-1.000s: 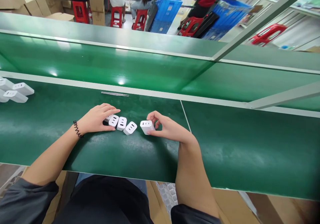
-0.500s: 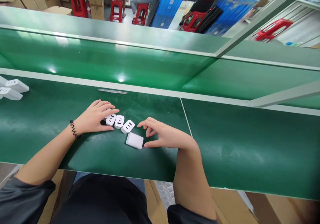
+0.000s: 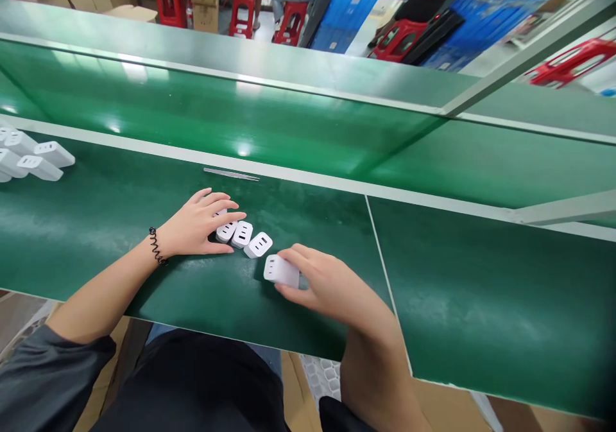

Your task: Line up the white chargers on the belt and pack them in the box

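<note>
Between the thumb and fingers of my right hand point(image 3: 317, 278) is a white USB charger point(image 3: 283, 271), tilted so its port face points left. My left hand point(image 3: 202, 223) is spread over the left end of a short row of similar chargers, fingers stretched out and thumb along the near side. In that row, one charger point(image 3: 242, 233) stands with its ports up just beyond the fingertips, and another charger point(image 3: 258, 244) leans a little to its right. The chargers under my left fingers are partly hidden.
More white chargers point(image 3: 45, 159) stand grouped at the far left of the green bench point(image 3: 471, 291). Metal tweezers point(image 3: 231, 174) lie near the white rail point(image 3: 308, 180). Beyond the green panel are red stools point(image 3: 243, 16), blue crates point(image 3: 349, 8) and seated people.
My right hand has closed on the charger that lay flat and turned it so its ports show. My left hand stays over the row. The view has shifted left.
</note>
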`<state>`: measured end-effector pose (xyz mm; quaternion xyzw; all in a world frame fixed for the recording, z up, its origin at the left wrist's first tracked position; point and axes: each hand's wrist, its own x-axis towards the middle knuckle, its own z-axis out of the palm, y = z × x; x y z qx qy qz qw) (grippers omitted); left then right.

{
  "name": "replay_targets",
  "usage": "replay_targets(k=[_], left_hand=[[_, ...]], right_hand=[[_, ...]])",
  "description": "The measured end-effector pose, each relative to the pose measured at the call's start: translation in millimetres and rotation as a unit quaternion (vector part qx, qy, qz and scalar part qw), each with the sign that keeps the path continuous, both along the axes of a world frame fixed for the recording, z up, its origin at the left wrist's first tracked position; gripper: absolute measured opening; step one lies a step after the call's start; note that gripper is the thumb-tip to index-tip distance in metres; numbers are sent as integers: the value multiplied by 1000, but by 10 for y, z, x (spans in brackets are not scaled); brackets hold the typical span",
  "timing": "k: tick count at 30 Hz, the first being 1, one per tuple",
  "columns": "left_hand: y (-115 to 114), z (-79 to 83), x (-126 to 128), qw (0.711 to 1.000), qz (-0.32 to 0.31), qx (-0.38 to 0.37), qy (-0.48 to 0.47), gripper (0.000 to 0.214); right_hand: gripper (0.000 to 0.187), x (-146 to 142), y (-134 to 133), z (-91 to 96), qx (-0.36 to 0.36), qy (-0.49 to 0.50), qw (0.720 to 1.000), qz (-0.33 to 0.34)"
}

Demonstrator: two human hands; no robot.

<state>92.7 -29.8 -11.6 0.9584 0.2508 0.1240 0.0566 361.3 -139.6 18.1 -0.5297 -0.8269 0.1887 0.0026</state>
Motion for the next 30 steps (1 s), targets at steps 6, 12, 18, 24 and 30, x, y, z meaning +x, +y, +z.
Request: replay_targets(k=[6, 12, 18, 24, 30], left_hand=[[-22, -21, 33, 1000, 6, 2, -9, 60], [-120, -121, 161, 996, 56, 35, -64, 63], [-188, -152, 236, 991, 86, 56, -85, 52], [-194, -25, 176, 999, -23, 15, -44, 34], [-165, 6, 138, 998, -34, 14, -46, 47]], right_hand=[[27, 91, 95, -49, -39, 42, 996, -64], [78, -175, 70, -250, 101, 19, 992, -79], [49, -386, 94, -342, 178, 8, 978, -112], [39, -81, 215, -287, 118, 78, 988, -55], [42, -56, 279, -291, 76, 167, 983, 0]])
